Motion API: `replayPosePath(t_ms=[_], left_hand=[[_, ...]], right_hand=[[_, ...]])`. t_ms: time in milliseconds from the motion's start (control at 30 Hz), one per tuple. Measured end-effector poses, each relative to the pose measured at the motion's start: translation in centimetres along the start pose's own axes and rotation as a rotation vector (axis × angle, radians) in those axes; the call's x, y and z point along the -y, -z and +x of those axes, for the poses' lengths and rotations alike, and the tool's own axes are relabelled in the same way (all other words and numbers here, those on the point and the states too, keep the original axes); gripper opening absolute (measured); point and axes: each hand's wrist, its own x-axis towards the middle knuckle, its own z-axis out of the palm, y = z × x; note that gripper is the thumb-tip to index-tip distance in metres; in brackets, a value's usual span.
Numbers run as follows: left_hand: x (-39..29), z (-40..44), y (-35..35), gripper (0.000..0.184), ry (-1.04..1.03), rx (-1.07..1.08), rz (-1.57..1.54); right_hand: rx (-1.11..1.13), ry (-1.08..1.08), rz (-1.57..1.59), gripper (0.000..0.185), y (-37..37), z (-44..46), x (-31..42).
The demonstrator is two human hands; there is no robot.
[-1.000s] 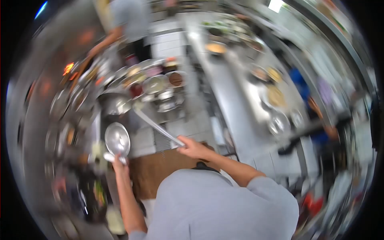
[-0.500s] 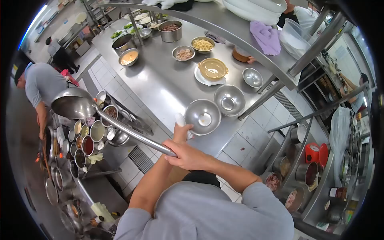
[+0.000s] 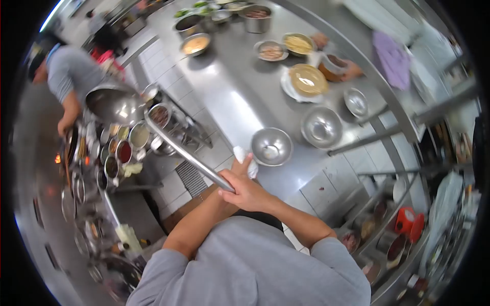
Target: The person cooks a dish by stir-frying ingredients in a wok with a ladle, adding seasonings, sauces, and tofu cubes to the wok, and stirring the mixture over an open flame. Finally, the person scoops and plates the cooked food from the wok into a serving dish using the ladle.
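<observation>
Centrally in frame, the right hand grips 1 ladle; the left hand, partly hidden, seemingly holds white cloth.

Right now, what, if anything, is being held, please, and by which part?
The right hand grips the silver metal ladle by its handle, near the end; the left hand holds a white cloth, exact grip unclear.
</observation>
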Motion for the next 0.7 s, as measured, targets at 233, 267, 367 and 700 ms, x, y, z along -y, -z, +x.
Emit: replayPosePath(t_ms=[233, 267, 367, 700], left_hand=[[2.0, -14.0, 15.4, 0.041, -0.14, -0.312, -0.446], [1.6, -18.3, 17.3, 0.039, -0.134, -0.369, -0.449], [5.8, -28.2, 21.4, 0.038, -0.221, -0.692, -0.583], [17.8, -52.5, 29.9, 0.06, -0.877, -1.488, -1.485]], right_hand=[[0.369, -0.233, 0.398, 0.03, -8.2, 6.9, -1.9], [0.446, -0.229, 0.438, 0.029, -10.4, 7.8, -1.7], [0.69, -0.2, 0.45, 0.029, -17.6, 11.3, 0.6], [1.282, -0.182, 0.145, 0.047, -44.1, 11.5, 6.2]])
